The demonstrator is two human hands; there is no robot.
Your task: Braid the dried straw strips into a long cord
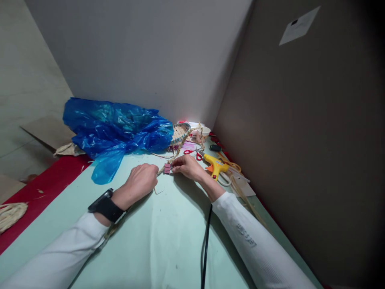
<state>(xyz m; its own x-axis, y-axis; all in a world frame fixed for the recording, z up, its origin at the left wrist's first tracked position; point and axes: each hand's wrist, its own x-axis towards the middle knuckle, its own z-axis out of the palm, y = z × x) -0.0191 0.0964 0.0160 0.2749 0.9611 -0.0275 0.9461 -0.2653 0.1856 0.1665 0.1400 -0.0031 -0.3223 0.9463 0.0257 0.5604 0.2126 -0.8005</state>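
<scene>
My left hand [138, 181] is closed in a fist round the near end of a braided straw cord [177, 151] on the pale green table cover [156, 237]. My right hand [189, 165] pinches a small pink binder clip [167, 168] that sits on the cord, right next to the left hand's knuckles. The cord runs away from the hands toward a woven straw basket [179, 133] at the back. A black watch is on my left wrist, and both arms wear white sleeves.
A crumpled blue plastic bag [116, 130] lies at the back left. A yellow glue gun [215, 165] with a black cable [205, 245], red-handled scissors [192, 152], a paper cup [205, 132] and straw strips crowd the back right. Walls close in behind and to the right.
</scene>
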